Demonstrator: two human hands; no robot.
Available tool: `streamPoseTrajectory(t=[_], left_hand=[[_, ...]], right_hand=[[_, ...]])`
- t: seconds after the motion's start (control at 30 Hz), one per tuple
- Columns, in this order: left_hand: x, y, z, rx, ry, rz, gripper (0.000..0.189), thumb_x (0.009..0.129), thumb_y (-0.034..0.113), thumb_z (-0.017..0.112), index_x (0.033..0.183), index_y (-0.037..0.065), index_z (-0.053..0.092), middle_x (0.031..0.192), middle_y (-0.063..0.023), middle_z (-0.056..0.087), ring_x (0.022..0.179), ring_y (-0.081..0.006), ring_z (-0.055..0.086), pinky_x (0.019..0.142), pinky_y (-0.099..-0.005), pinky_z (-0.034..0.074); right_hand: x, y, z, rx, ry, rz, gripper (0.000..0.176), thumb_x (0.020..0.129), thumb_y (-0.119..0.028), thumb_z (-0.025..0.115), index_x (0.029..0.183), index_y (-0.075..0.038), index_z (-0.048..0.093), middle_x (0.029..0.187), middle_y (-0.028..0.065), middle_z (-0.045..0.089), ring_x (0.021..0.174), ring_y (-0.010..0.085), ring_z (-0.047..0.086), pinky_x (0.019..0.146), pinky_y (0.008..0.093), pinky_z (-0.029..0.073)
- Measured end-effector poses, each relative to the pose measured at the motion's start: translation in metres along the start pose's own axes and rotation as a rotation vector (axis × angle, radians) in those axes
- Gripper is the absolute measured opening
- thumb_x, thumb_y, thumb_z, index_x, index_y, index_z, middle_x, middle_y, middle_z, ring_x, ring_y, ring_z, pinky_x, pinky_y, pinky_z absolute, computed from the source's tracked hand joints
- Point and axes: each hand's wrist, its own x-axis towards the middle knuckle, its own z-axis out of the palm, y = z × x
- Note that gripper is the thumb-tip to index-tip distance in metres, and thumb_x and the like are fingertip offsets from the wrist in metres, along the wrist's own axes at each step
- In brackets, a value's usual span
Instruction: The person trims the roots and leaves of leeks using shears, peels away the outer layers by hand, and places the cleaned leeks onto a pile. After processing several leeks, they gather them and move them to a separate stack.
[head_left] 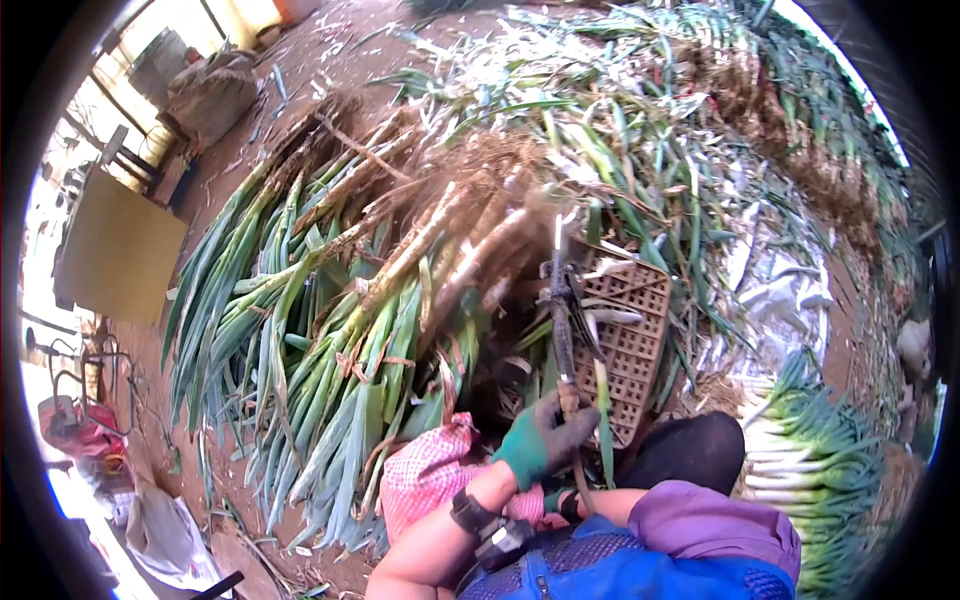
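Observation:
My left hand [550, 435], in a green and dark glove, is closed around the lower end of a slim metal air-gun-like tool [562, 335]. The tool points up and away, and a hose [582, 480] runs down from it. Beneath my left forearm, my right hand [554, 499] shows only a bit of green glove beside a wristband; its fingers are hidden. Left of the tool lies a large pile of long green onions [370, 330] with soil-covered roots. Around their stems near the nozzle the picture is blurred. A single green leaf [603, 410] stands beside my left hand.
A brown plastic crate [625, 350] sits right of the tool. Pale peeled onions [800, 450] lie in a row at the lower right. Loose leaves and peelings [640, 150] cover the upper middle. Checkered pink cloth [425, 475] is near my left forearm; a yellowish board [120, 245] stands left.

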Motion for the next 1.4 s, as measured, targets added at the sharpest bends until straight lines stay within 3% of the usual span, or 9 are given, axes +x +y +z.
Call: streamPoseTrajectory(t=[0.17, 0.4, 0.43, 0.5, 0.73, 0.93, 1.2, 1.33, 1.4], left_hand=[[-0.002, -0.022, 0.026, -0.401, 0.046, 0.054, 0.025, 0.088, 0.024, 0.075, 0.098, 0.003, 0.067, 0.079, -0.0007, 0.063, 0.066, -0.0100, 0.057, 0.060, -0.0246, 0.048], [-0.036, -0.050, 0.019, -0.077, 0.191, 0.251, 0.021, 0.088, 0.022, 0.071, 0.094, 0.003, 0.065, 0.078, -0.0017, 0.063, 0.066, -0.0105, 0.058, 0.062, -0.0265, 0.049], [-0.053, -0.045, 0.023, -0.029, 0.202, 0.272, 0.021, 0.089, 0.022, 0.070, 0.094, 0.002, 0.064, 0.078, -0.0015, 0.063, 0.067, -0.0103, 0.058, 0.063, -0.0263, 0.049], [-0.077, -0.043, 0.028, 0.011, 0.180, 0.325, 0.023, 0.090, 0.024, 0.069, 0.096, 0.002, 0.064, 0.079, -0.0008, 0.064, 0.070, -0.0092, 0.058, 0.065, -0.0256, 0.049], [-0.149, -0.038, 0.053, 0.278, 0.330, 0.408, 0.034, 0.088, 0.035, 0.070, 0.099, 0.004, 0.066, 0.077, -0.0106, 0.071, 0.074, -0.0191, 0.069, 0.070, -0.0365, 0.053], [-0.178, -0.039, 0.091, 0.730, 0.256, 0.400, 0.048, 0.088, 0.046, 0.068, 0.110, 0.004, 0.061, 0.088, -0.0250, 0.070, 0.085, -0.0441, 0.068, 0.073, -0.0500, 0.053], [-0.191, -0.016, 0.067, 1.105, 0.008, 0.280, 0.055, 0.093, 0.054, 0.060, 0.115, 0.004, 0.063, 0.103, -0.0242, 0.070, 0.097, -0.0407, 0.068, 0.084, -0.0463, 0.053], [-0.159, -0.012, -0.016, 0.831, 0.260, 0.372, 0.047, 0.090, 0.041, 0.071, 0.120, 0.005, 0.064, 0.104, -0.0175, 0.072, 0.098, -0.0303, 0.071, 0.085, -0.0377, 0.055], [-0.152, 0.017, -0.063, 0.825, 0.441, 0.366, 0.050, 0.089, 0.044, 0.070, 0.121, 0.006, 0.065, 0.110, -0.0181, 0.072, 0.102, -0.0330, 0.070, 0.089, -0.0401, 0.054]], right_hand=[[0.000, 0.022, -0.015, 0.075, -0.010, -0.088, 0.024, 0.087, -0.023, 0.067, 0.103, -0.006, 0.072, 0.096, 0.0161, 0.072, 0.088, 0.0295, 0.068, 0.080, 0.0424, 0.054], [-0.017, 0.056, -0.137, 0.073, -0.081, -0.481, 0.035, 0.088, -0.028, 0.064, 0.116, -0.006, 0.068, 0.106, 0.0175, 0.071, 0.104, 0.0328, 0.067, 0.090, 0.0403, 0.051], [-0.089, 0.004, -0.188, 0.483, 0.127, -0.203, 0.037, 0.089, -0.032, 0.061, 0.114, -0.005, 0.066, 0.102, 0.0191, 0.070, 0.096, 0.0347, 0.068, 0.085, 0.0421, 0.052], [-0.123, -0.012, -0.233, 0.282, 0.217, -0.029, 0.043, 0.090, -0.038, 0.060, 0.114, -0.002, 0.065, 0.104, 0.0246, 0.069, 0.099, 0.0356, 0.068, 0.086, 0.0424, 0.052], [-0.190, -0.019, -0.275, 0.189, 0.793, -0.309, 0.074, 0.090, -0.040, 0.066, 0.141, 0.009, 0.044, 0.142, 0.0321, 0.049, 0.135, 0.0426, 0.045, 0.115, 0.0449, 0.034], [-0.202, -0.100, -0.236, 0.613, 0.371, -0.374, 0.089, 0.087, -0.044, 0.075, 0.146, 0.009, 0.035, 0.140, 0.0284, 0.049, 0.134, 0.0347, 0.044, 0.111, 0.0383, 0.036], [-0.132, -0.068, -0.166, 1.184, 0.065, -0.072, 0.061, 0.076, -0.026, 0.081, 0.124, 0.001, 0.055, 0.104, 0.0132, 0.068, 0.090, 0.0225, 0.065, 0.079, 0.0355, 0.055], [-0.128, -0.029, -0.146, 0.282, 0.244, 0.089, 0.090, 0.076, -0.039, 0.078, 0.140, 0.010, 0.037, 0.106, 0.0251, 0.068, 0.094, 0.0354, 0.069, 0.081, 0.0392, 0.055], [-0.136, -0.027, -0.139, 0.352, 0.210, 0.151, 0.098, 0.072, -0.050, 0.074, 0.141, 0.010, 0.039, 0.121, 0.0327, 0.062, 0.111, 0.0410, 0.064, 0.092, 0.0436, 0.052]])
